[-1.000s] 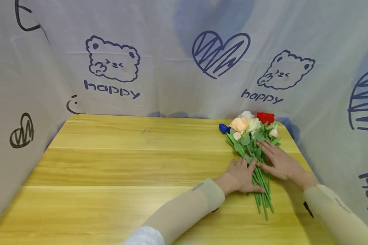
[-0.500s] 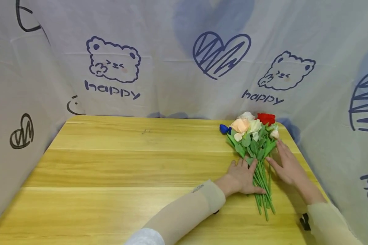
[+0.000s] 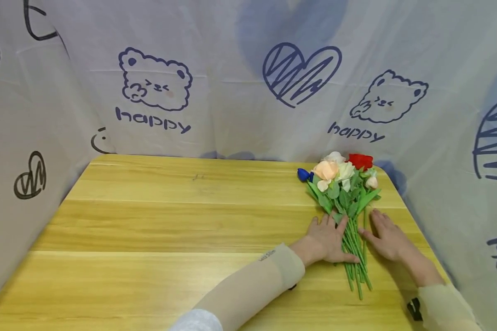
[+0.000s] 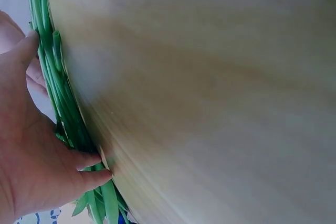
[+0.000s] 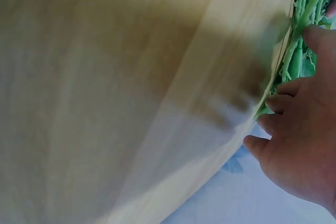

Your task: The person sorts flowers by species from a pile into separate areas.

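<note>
A bunch of flowers (image 3: 344, 198) lies on the wooden table at the right. Its heads include a red rose (image 3: 360, 161), a peach rose (image 3: 326, 170), white blooms and a blue bud (image 3: 303, 174). Green stems (image 3: 353, 241) point toward the person. My left hand (image 3: 325, 238) rests against their left side, fingers spread and thumb laid across them; the left wrist view shows the thumb along the stems (image 4: 60, 87). On the other side is my right hand (image 3: 391, 239), fingers extended and thumb beside the stems. In the right wrist view its thumb meets a green stem (image 5: 310, 3).
The wooden table (image 3: 149, 220) stretches far to the left. A white cloth (image 3: 232, 110) with drawn bears and hearts hangs behind it and at both sides. The flower heads lie near the back right corner.
My right hand has drawn back from the leaves, moving right and toward the person along the stems. My left hand stays where it was, and the flowers have barely shifted.
</note>
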Available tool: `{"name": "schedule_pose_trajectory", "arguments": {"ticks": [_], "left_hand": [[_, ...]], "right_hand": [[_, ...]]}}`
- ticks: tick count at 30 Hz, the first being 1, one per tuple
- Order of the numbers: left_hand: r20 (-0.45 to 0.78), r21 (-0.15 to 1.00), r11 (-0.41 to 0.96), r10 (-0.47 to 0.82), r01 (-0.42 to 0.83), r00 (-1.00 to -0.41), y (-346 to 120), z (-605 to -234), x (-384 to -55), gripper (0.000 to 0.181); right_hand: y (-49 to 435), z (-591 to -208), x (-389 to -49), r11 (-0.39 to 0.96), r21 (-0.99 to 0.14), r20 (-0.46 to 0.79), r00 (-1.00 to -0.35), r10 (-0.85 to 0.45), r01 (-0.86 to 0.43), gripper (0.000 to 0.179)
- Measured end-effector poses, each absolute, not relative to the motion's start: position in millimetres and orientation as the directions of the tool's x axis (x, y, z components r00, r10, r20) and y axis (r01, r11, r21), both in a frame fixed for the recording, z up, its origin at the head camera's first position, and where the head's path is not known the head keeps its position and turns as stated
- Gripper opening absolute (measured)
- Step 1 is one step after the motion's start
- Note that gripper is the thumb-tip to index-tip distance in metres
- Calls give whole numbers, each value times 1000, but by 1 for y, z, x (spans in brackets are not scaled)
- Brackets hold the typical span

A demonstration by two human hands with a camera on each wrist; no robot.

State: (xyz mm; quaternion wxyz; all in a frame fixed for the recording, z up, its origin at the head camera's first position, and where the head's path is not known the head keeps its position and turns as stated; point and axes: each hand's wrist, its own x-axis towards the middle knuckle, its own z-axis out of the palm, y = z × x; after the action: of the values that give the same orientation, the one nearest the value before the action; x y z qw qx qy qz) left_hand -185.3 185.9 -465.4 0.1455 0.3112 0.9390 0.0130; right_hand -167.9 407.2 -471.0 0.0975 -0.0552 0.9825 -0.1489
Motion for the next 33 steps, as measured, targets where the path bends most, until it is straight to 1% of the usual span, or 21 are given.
{"name": "schedule_pose_trajectory", "arguments": {"ticks": [15,23,26,31,33], "left_hand": [[-275,136,809,585,572,-763,186,-461,-182,114],[-273,144,812,582,565,-767,184,-460,-182,113],[-275,144,814,579,563,-767,185,-461,-182,113],[-270,150,815,579,560,-769,183,-461,-182,113],[-277,152,814,580,561,-766,183,-460,-182,113]], "right_hand": [[407,-473,-166,940,-305,-157,-966,-205,-150,67],[410,-472,-168,945,-301,-138,-975,-177,-129,60],[411,-472,-169,960,-245,-112,-980,-164,-133,56],[412,-474,-169,982,-81,7,-986,-169,-169,47],[412,-474,-168,984,-47,36,-985,-170,-171,43]]}}
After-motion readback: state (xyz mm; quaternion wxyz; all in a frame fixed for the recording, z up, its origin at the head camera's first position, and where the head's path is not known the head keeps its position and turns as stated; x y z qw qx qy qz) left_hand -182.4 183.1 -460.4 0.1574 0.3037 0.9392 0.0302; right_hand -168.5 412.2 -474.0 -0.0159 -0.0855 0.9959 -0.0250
